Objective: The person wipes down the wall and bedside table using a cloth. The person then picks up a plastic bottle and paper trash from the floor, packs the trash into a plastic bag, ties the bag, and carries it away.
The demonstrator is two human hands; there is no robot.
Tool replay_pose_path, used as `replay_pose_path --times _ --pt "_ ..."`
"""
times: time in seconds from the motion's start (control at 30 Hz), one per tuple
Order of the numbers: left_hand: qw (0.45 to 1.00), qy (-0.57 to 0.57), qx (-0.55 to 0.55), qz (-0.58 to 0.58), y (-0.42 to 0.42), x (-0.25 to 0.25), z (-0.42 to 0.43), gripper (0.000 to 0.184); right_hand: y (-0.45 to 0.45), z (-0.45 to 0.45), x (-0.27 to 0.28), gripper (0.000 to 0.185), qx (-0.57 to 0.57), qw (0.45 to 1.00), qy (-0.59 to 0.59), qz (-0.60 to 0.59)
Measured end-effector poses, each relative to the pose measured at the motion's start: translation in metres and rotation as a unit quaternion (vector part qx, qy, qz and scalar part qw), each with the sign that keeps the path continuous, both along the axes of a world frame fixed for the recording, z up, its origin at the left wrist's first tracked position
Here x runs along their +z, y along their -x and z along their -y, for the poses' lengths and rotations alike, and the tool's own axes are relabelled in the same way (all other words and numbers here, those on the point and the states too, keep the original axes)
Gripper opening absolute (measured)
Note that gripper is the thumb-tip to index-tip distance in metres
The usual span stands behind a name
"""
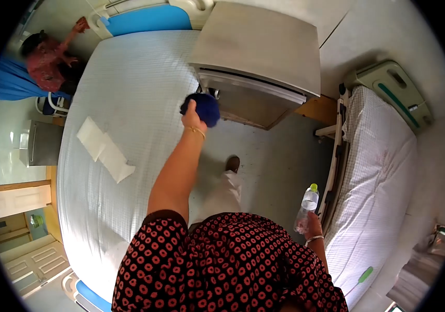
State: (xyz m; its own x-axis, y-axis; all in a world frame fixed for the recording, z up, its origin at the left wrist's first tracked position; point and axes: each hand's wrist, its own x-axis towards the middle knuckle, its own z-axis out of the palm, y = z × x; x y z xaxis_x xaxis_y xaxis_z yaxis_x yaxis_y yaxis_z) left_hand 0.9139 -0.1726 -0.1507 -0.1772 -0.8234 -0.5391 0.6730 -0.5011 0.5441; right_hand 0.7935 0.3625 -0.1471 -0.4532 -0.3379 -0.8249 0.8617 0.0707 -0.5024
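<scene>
My left hand (193, 118) reaches forward, its fingers mostly hidden behind a dark blue fuzzy cloth (207, 108) that it grips. The cloth is beside the front of the metal bedside cabinet (259, 36), near the edge of the bed on the left; I cannot tell if it touches either. Low on the right, my right hand (314, 225) is wrapped round the lower part of a clear plastic bottle (310, 198) with a yellow-green cap. The bottle tilts slightly, close to the side rail of the right bed.
A white-sheeted bed (144, 78) fills the left, with a folded white paper or cloth (105, 148) on it. On the right bed (373, 171) lies a green-headed brush-like item (366, 274). Another person (48, 62) is beyond the left bed, one arm raised toward its headboard.
</scene>
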Motion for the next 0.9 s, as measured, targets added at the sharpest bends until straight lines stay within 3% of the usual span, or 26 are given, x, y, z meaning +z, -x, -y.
replay_pose_path --times 0.03,0.13,0.23,0.33,0.5,0.63,0.8,0.9 --pt "0.999 0.013 0.043 0.014 0.011 -0.017 0.029 0.045 0.011 0.011 0.009 0.032 0.000 1.000 -0.009 0.001" --pt "0.988 -0.023 0.087 0.127 0.040 0.007 0.068 0.073 0.036 0.051 0.037 0.035 -0.003 0.999 0.025 -0.044" --pt "0.970 -0.076 0.105 0.207 0.067 0.022 0.081 0.074 0.056 0.080 0.048 0.045 0.027 0.996 0.061 -0.061" --pt "0.963 -0.104 0.112 0.224 0.088 0.022 0.078 0.071 0.069 0.096 0.051 0.045 0.003 0.995 0.099 -0.007" --pt "0.968 -0.054 0.116 0.216 0.122 0.038 0.052 0.055 0.096 0.095 0.031 0.046 0.022 0.995 0.098 0.003" --pt "0.964 -0.032 0.116 0.235 0.159 0.014 0.011 0.044 0.149 0.075 0.013 0.048 0.062 0.992 0.097 0.055" --pt "0.959 -0.078 0.176 0.209 0.208 0.018 -0.033 0.036 0.221 0.063 0.034 0.036 0.118 0.988 0.102 -0.002" --pt "0.963 -0.052 0.129 0.230 0.198 0.025 -0.045 0.033 0.253 0.048 0.034 0.033 0.164 0.986 0.016 -0.035"
